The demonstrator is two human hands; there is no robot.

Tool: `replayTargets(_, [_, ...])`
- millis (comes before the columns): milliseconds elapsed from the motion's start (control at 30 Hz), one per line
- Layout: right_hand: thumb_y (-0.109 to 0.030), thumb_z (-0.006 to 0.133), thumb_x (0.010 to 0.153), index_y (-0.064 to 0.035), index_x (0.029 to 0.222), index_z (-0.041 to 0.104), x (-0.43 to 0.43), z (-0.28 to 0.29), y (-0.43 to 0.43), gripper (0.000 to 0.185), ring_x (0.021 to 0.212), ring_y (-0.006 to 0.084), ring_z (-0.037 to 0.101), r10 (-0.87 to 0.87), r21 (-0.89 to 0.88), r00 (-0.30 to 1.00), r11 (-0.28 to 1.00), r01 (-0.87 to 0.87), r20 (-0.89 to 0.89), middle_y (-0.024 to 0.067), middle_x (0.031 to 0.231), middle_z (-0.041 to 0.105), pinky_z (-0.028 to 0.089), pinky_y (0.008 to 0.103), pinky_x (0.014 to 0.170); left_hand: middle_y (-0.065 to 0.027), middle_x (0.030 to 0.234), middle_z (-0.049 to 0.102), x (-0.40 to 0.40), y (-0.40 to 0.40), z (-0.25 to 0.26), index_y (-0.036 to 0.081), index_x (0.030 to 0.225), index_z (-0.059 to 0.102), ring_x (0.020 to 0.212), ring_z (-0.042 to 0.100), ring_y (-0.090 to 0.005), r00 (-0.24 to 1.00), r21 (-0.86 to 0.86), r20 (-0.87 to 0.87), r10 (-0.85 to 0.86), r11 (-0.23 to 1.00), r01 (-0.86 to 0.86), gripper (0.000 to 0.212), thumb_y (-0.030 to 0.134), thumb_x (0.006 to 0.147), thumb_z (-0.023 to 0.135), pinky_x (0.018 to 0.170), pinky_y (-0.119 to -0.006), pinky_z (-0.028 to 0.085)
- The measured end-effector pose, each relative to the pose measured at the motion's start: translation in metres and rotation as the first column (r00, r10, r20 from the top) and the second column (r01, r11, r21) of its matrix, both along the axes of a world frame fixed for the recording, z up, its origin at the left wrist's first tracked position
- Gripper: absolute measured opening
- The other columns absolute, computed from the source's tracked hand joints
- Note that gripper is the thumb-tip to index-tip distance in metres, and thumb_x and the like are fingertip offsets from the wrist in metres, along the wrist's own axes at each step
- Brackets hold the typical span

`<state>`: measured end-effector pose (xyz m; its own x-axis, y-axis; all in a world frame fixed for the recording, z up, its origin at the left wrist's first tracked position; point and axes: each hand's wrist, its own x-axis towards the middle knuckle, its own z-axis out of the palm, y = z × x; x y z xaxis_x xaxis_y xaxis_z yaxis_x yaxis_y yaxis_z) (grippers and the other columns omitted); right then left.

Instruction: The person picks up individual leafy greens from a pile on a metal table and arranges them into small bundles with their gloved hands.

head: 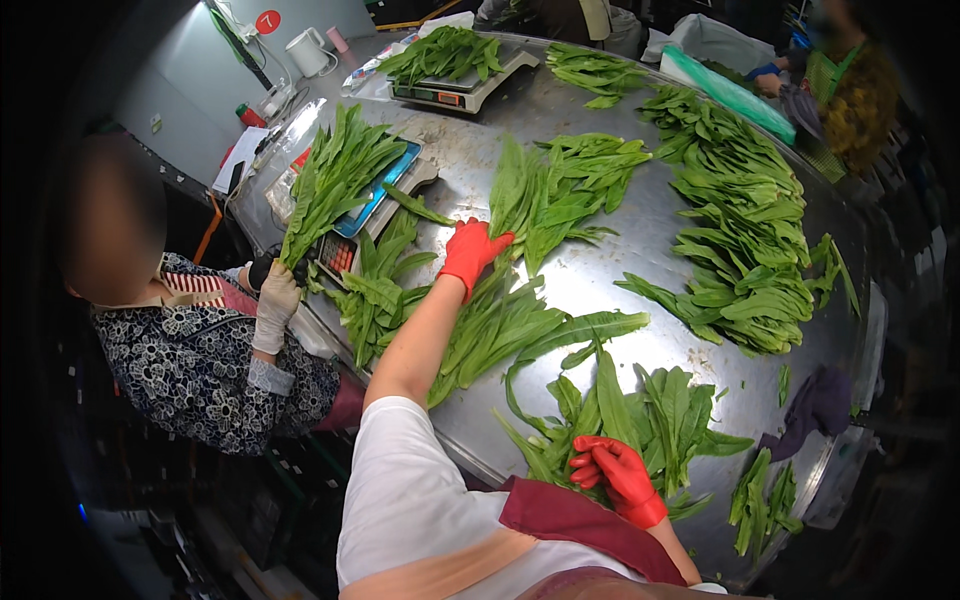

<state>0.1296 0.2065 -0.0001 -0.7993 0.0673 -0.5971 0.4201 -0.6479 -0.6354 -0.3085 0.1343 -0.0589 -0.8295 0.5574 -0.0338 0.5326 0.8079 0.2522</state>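
Note:
My left hand [476, 255], in a red rubber glove, reaches over the metal table. Its fingers and thumb close around the stem end of a bunch of long-leaf lettuce [513, 191]. Beside that bunch, to its right, lies another lettuce bunch [592, 169]. A loose heap of lettuce [495, 322] spreads below my left wrist. Close to my body, my right hand [616, 478] wears the same kind of glove, its fingers loosely bent with no leaf visible in them. Under and around it are scattered lettuce leaves [667, 420].
A large row of lettuce bunches [742, 225] covers the table's right side. Digital scales [465, 94] carry lettuce at the back. At left, a co-worker's gloved hand [276, 307] holds a bunch beside a blue-topped scale [379, 191]. A purple cloth [810, 409] lies at the right edge.

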Motion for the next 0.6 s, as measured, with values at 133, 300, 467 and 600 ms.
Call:
replayTargets(133, [-0.021,0.041,0.098,0.0002,0.113,0.056,-0.001,0.004,0.0,0.03,0.074,0.0167,0.064,-0.003,0.005,1.0,1.0,0.003,-0.001,0.0092,0.092,0.065,0.05,0.0255,0.063,-0.0186,0.098,0.064,-0.004,-0.001,0.001,0.0,0.099,0.061,0.091,0.06,-0.0375,0.97,0.355,0.16,0.182,0.906,-0.229,0.045,0.039,0.079,0.066,0.081,-0.044,0.045])
replayTargets(300, [-0.02,0.042,0.098,0.0004,0.112,0.056,0.003,0.003,0.002,0.028,0.073,0.0161,0.064,-0.018,-0.006,0.999,1.0,0.018,0.03,0.0092,0.091,0.065,0.05,0.0252,0.063,-0.0077,0.088,0.062,-0.001,-0.005,0.005,0.002,0.115,0.05,0.077,0.062,-0.0126,0.924,0.771,0.379,0.051,0.534,-0.346,0.037,0.019,0.085,0.065,0.06,-0.027,0.05])
replayTargets(467, [-0.02,0.043,0.098,-0.0002,0.114,0.055,0.0,-0.004,0.0,0.029,0.076,0.0157,0.064,0.021,-0.019,1.0,1.0,-0.021,0.014,0.009,0.093,0.064,0.049,0.0253,0.066,-0.0069,0.097,0.062,0.038,0.002,0.039,0.002,0.119,0.05,0.08,0.062,-0.0136,0.966,0.942,0.207,-0.156,0.298,-0.153,0.037,0.014,0.086,0.063,0.064,-0.025,0.05])
replayTargets(600, [-0.023,0.042,0.098,-0.0017,0.117,0.055,0.0,0.0,0.001,0.031,0.081,0.014,0.062,0.052,-0.004,0.999,0.999,-0.052,0.002,0.0074,0.096,0.063,0.048,0.0245,0.069,-0.0064,0.102,0.063,0.099,0.014,0.071,0.001,0.126,0.05,0.08,0.06,-0.0101,0.926,0.915,0.154,-0.345,0.403,-0.002,0.043,0.016,0.088,0.061,0.064,-0.023,0.048])
